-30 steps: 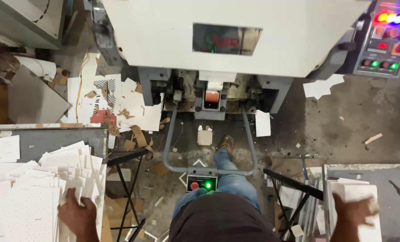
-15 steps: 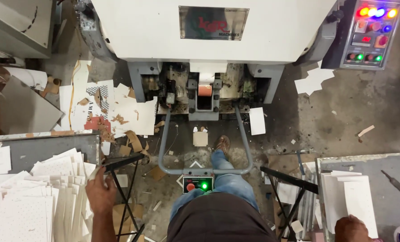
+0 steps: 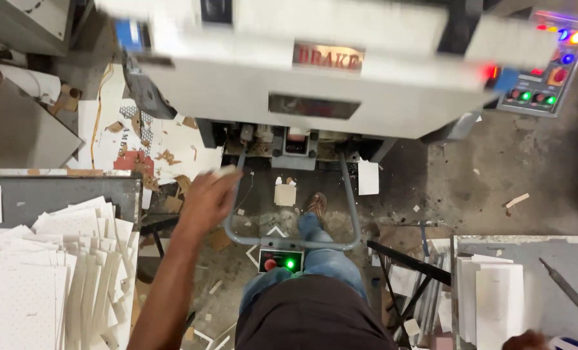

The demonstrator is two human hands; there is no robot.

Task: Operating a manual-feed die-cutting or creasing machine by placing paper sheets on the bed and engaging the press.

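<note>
Left hand: your left hand (image 3: pixel 206 198) is raised toward the big white machine (image 3: pixel 315 84), fingers closed on a small pale card piece (image 3: pixel 226 171) (blurred, so its shape is hard to read).

What changed: half a second ago that hand was low beside the fanned stack of white cards (image 3: pixel 49 272), under and left of the machine; now it is up near the machine's feed opening (image 3: pixel 295 139), apart from the stack. My judgement: one card has left the stack and is on its way to the machine's mouth.

Right hand: only the edge of your right hand (image 3: pixel 527 339) shows at the bottom, below and right of the machine, just beside the smaller pile of white cards (image 3: pixel 496 298); I cannot tell whether it is open or closed.

Below the machine: a grey tube guard (image 3: pixel 289 243) loops down from its front, around your sandalled foot (image 3: pixel 315 205), with a pedal box (image 3: pixel 280 260) showing one red and one green light.

Right of the machine: a control panel (image 3: pixel 548 71) with coloured lamps.

Floor under the machine: torn card scraps (image 3: pixel 166 146) lie scattered.
</note>
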